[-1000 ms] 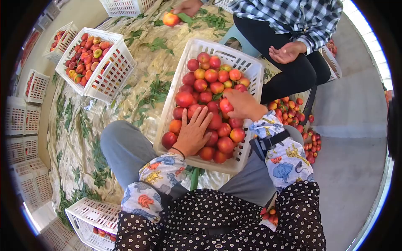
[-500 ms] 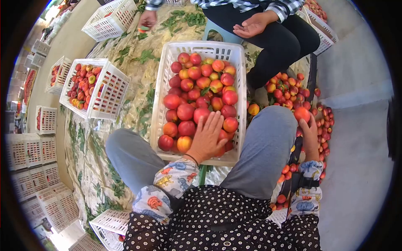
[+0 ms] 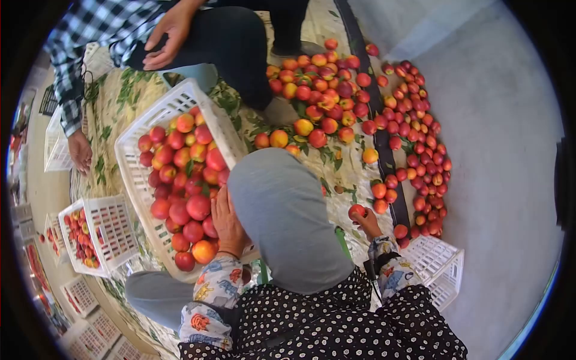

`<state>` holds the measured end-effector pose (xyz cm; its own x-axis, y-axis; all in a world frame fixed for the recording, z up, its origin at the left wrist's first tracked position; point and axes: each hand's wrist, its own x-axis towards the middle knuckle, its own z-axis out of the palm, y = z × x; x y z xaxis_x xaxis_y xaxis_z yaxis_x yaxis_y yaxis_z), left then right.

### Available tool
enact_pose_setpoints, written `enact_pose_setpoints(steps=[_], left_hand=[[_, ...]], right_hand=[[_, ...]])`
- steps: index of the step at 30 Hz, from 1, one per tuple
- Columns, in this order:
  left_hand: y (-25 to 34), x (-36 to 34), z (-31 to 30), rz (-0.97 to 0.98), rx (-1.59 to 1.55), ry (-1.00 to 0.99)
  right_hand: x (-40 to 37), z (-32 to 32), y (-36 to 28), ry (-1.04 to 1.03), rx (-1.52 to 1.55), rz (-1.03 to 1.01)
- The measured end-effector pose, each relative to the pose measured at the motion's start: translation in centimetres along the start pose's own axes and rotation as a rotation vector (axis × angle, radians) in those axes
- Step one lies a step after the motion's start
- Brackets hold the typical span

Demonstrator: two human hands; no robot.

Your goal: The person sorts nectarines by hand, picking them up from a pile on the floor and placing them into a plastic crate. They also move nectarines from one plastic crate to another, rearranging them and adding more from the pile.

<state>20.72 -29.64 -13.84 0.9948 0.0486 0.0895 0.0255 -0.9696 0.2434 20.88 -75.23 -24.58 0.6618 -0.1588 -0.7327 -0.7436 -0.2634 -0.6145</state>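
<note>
A white plastic crate (image 3: 133, 174) full of red and yellow nectarines (image 3: 179, 212) stands before me, to the left of my raised knee. My left hand (image 3: 228, 224) lies over the fruit at the crate's right side, fingers stretched out; my knee partly covers that area. Low on my right, my right hand (image 3: 368, 223) is closed around a single red nectarine (image 3: 357, 211). Loose nectarines (image 3: 379, 191) lie on the sheet just beyond that hand.
A heap of nectarines (image 3: 324, 90) covers the sheet ahead, and more fruit (image 3: 423, 156) runs along the grey floor (image 3: 492, 132). An overturned-looking white crate (image 3: 441, 270) is at my right. Another filled crate (image 3: 114, 234) stands left. A co-worker's hand (image 3: 173, 35) is across from me.
My view has swung to the right, so the crate appears farther left and tilted. My right hand, still with a nectarine, is now lower beside my knee. My left hand stays on the crate's fruit.
</note>
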Motion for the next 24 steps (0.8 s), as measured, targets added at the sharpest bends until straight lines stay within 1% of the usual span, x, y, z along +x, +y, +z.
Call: enact_pose_setpoints(steps=[1,3,5,6,8,11,13,15,16,18,19,21,22,23,24], left_hand=[[-1.2,-0.6,1.2,0.088,0.101,-0.002],[-1.7,-0.9,1.5,0.095,0.108,-0.041],[-0.8,-0.7,0.8,0.037,0.053,-0.086],[-0.3,-0.8,0.4,0.018,0.038,-0.105],[0.2,-0.7,-0.1,0.003,0.033,-0.121],[0.1,-0.8,-0.5,-0.001,0.038,-0.142],[0.1,-0.9,-0.6,-0.008,0.036,-0.156],[0.1,-1.0,-0.7,-0.01,0.037,-0.168],[-0.1,-1.1,-0.7,-0.016,0.035,-0.173],[-0.3,-1.0,-0.7,-0.022,0.036,-0.183],[-0.2,-1.0,-0.7,-0.024,0.036,-0.188],[-0.3,-0.9,-0.7,-0.031,0.034,-0.197],[-0.4,-0.9,-0.8,-0.034,0.035,-0.202],[-0.5,-0.9,-0.8,-0.039,0.036,-0.205],[-0.5,-0.9,-1.0,-0.041,0.039,-0.209]], right_hand=[[0.2,0.2,0.7,0.012,-0.014,-0.005],[1.0,0.8,2.0,0.059,-0.002,0.017],[3.6,1.1,5.7,0.148,-0.232,-0.128],[3.5,1.4,5.7,0.158,-0.227,-0.113],[3.8,2.6,4.4,0.243,-0.391,-0.161],[4.3,3.5,2.7,0.223,-0.318,-0.126],[5.3,3.8,3.0,0.217,-0.306,-0.114],[6.3,4.0,2.8,0.175,-0.193,-0.056],[6.7,4.2,2.6,0.165,-0.195,-0.054],[6.7,4.5,1.8,0.365,-0.157,-0.184],[6.2,4.7,0.7,0.36,-0.156,-0.184],[5.0,5.4,-2.2,0.525,-0.645,-0.446],[4.3,5.9,-4.1,0.492,-0.75,-0.565],[3.4,6.4,-6.1,0.385,-0.761,-0.653],[3.5,7.5,-6.8,0.29,-0.761,-0.742]])
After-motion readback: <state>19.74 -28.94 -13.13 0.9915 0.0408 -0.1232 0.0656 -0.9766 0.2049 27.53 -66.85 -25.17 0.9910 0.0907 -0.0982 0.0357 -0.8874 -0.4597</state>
